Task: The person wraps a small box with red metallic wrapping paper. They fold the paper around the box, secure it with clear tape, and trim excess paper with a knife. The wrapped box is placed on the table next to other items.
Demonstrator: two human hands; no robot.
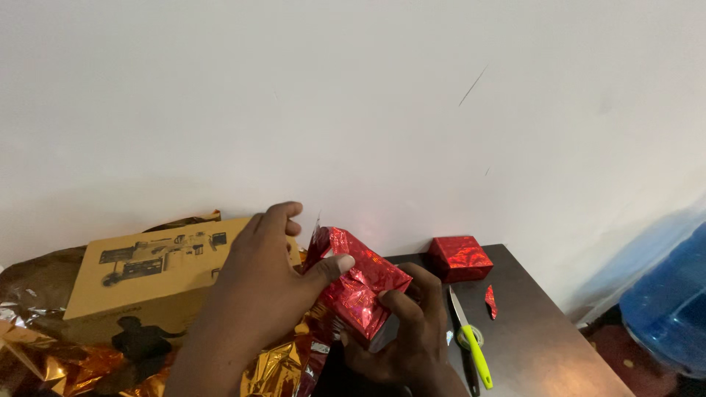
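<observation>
both hands clamp the red foil-wrapped box (360, 290) over the dark worktop (544, 345): my left hand (268, 283) presses its top with the thumb, my right hand (412, 331) cups it below. beside it i see a knife (471, 342), a smaller red box (460, 257) and a cardboard box (147, 276) on gold foil (73, 360).

1. Small red foil-wrapped box (460, 258) sat at the dark worktop's (544, 338) back edge, against the white wall (353, 110).
2. Knife with lime-green handle (471, 343) lay beside a tape roll (471, 336); a red foil scrap (490, 301) lay near.
3. Tan cardboard box (151, 276) rested on crumpled gold foil (66, 360), left.
4. Blue water jug (671, 309) stood far right.
</observation>
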